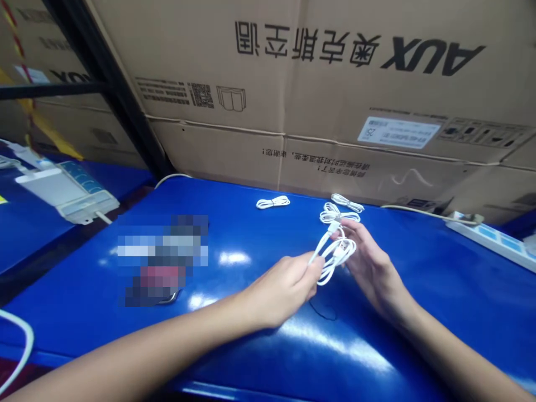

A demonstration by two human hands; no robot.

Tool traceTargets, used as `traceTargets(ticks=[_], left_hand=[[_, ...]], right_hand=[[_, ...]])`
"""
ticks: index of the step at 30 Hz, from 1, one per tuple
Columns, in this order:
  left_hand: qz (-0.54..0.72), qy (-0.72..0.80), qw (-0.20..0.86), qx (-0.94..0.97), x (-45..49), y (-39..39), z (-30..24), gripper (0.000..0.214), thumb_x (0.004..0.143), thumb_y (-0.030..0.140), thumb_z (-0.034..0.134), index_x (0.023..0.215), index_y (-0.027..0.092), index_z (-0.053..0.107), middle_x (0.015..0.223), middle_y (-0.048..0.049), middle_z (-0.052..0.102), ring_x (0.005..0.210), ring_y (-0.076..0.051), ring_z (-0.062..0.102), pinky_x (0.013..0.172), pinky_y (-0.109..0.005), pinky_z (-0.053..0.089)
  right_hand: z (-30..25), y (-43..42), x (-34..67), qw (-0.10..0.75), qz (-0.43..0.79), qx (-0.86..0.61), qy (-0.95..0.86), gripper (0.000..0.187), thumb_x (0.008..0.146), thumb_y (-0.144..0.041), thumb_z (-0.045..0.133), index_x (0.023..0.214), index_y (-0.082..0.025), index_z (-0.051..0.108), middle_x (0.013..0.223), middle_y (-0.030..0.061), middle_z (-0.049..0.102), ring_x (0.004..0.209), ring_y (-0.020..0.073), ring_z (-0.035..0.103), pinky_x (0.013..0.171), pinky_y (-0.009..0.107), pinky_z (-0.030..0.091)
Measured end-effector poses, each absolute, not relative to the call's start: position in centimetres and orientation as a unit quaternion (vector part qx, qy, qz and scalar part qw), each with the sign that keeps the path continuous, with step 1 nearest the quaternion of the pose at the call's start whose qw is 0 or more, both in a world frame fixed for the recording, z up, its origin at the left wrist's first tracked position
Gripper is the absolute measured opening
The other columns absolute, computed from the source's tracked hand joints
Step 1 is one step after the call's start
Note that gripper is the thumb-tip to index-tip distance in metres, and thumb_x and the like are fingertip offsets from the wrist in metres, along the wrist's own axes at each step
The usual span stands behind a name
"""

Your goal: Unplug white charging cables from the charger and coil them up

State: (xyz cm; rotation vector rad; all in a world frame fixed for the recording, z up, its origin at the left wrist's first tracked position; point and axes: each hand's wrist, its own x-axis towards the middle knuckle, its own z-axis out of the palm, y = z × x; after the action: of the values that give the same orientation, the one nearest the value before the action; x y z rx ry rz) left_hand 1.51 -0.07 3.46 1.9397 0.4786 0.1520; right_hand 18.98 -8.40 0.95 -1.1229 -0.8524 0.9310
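Both my hands hold one white coiled cable (335, 254) just above the blue table (259, 324). My left hand (285, 285) pinches the loops at their left end. My right hand (368, 262) grips the coil's right side, and the cable's plug end sticks up by its fingertips. Behind the hands, three more coiled white cables lie on the table: one (273, 202) at the centre back, and two (338, 215) (347, 201) close together just past my right fingers.
Large cardboard boxes (335, 100) wall off the back of the table. A white power strip (489, 240) lies at the right, another strip (67, 192) at the left on a second blue surface. A blurred-out object (161, 259) lies left of centre. A white cord (19, 346) loops at the lower left.
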Motion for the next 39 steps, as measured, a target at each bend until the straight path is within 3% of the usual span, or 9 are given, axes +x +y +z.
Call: traceTargets(ticks=[6, 9, 10, 13, 18, 22, 30, 36, 39], left_hand=[[0.013, 0.160, 0.321, 0.933, 1.3, -0.6, 4.1, 0.034, 0.105, 0.033, 0.030, 0.093, 0.021, 0.059, 0.076, -0.0002, 0.064, 0.063, -0.017, 0.057, 0.057, -0.026, 0.039], [-0.015, 0.138, 0.236, 0.962, 1.1, -1.3, 4.7, 0.026, 0.102, 0.027, 0.036, 0.096, 0.021, 0.061, 0.075, -0.0019, 0.067, 0.062, -0.020, 0.061, 0.055, -0.028, 0.037], [-0.021, 0.131, 0.247, 0.960, 1.0, -1.4, 4.9, 0.027, 0.102, 0.027, 0.036, 0.095, 0.021, 0.060, 0.075, -0.0022, 0.067, 0.062, -0.020, 0.061, 0.055, -0.028, 0.038], [-0.062, 0.130, 0.423, 0.895, 1.0, -1.4, 5.3, 0.024, 0.103, 0.032, 0.037, 0.097, 0.021, 0.058, 0.077, -0.0011, 0.064, 0.066, -0.017, 0.060, 0.061, -0.027, 0.044], [-0.168, 0.086, 0.791, 0.582, 1.3, -1.0, 4.5, 0.014, 0.099, 0.026, 0.049, 0.089, 0.021, 0.057, 0.086, 0.0006, 0.058, 0.073, -0.011, 0.058, 0.063, -0.021, 0.046], [-0.202, 0.085, 0.819, 0.530, 1.1, -1.2, 3.9, 0.025, 0.100, 0.016, 0.043, 0.084, 0.020, 0.063, 0.079, 0.0032, 0.055, 0.063, -0.007, 0.050, 0.067, -0.021, 0.045], [-0.209, 0.147, 0.838, 0.482, 1.2, -1.5, 3.9, 0.026, 0.101, 0.019, 0.050, 0.075, 0.018, 0.055, 0.075, 0.0017, 0.054, 0.060, -0.008, 0.048, 0.065, -0.022, 0.045], [-0.202, 0.115, 0.910, 0.344, 1.2, -1.8, 4.6, 0.043, 0.108, 0.046, 0.030, 0.084, 0.019, 0.054, 0.073, 0.0028, 0.030, 0.059, -0.011, 0.018, 0.058, -0.021, 0.027], [-0.165, 0.113, 0.920, 0.338, 1.3, -1.8, 4.7, 0.036, 0.108, 0.039, 0.033, 0.084, 0.019, 0.052, 0.075, 0.0029, 0.028, 0.061, -0.012, 0.017, 0.061, -0.022, 0.028]], right_hand=[[1.1, -9.5, 18.7, 0.603, 0.277, -0.537, -0.521, 0.054, 0.077, -0.035, 0.081, 0.128, -0.035, 0.061, 0.106, 0.0033, 0.062, 0.065, 0.0153, 0.057, 0.053, 0.027, 0.046], [2.1, -9.9, 18.2, 0.568, 0.203, -0.528, -0.598, 0.021, 0.082, -0.028, 0.075, 0.103, -0.031, 0.073, 0.093, 0.0030, 0.066, 0.064, 0.0174, 0.059, 0.056, 0.031, 0.048], [2.4, -10.0, 18.1, 0.555, 0.180, -0.527, -0.617, 0.005, 0.085, -0.026, 0.072, 0.089, -0.028, 0.074, 0.085, 0.0032, 0.067, 0.066, 0.0189, 0.060, 0.058, 0.033, 0.049], [2.7, -10.0, 17.7, 0.542, 0.140, -0.529, -0.638, 0.023, 0.088, -0.022, 0.067, 0.065, -0.023, 0.062, 0.065, 0.0017, 0.061, 0.059, 0.0182, 0.058, 0.056, 0.033, 0.048], [1.9, -10.6, 17.1, 0.576, 0.117, -0.521, -0.619, 0.027, 0.082, -0.014, 0.075, 0.100, -0.029, 0.061, 0.070, -0.0032, 0.064, 0.052, 0.0149, 0.058, 0.046, 0.026, 0.047], [2.0, -10.8, 17.3, 0.516, 0.155, -0.443, -0.716, 0.008, 0.093, -0.019, 0.065, 0.092, -0.026, 0.067, 0.073, 0.0017, 0.069, 0.059, 0.0173, 0.063, 0.052, 0.028, 0.051], [2.2, -10.2, 18.4, 0.444, 0.068, -0.434, -0.781, 0.038, 0.099, -0.048, 0.049, 0.079, -0.024, 0.071, 0.071, 0.0055, 0.063, 0.052, 0.0159, 0.055, 0.045, 0.027, 0.044], [2.6, -10.2, 19.0, 0.467, 0.047, -0.466, -0.750, 0.043, 0.100, -0.026, 0.046, 0.057, -0.024, 0.052, 0.050, -0.0010, 0.044, 0.045, 0.0143, 0.042, 0.044, 0.028, 0.032], [2.9, -10.1, 19.1, 0.483, 0.044, -0.485, -0.728, 0.043, 0.097, -0.023, 0.051, 0.054, -0.024, 0.045, 0.049, -0.0029, 0.039, 0.045, 0.0135, 0.037, 0.045, 0.028, 0.027]])
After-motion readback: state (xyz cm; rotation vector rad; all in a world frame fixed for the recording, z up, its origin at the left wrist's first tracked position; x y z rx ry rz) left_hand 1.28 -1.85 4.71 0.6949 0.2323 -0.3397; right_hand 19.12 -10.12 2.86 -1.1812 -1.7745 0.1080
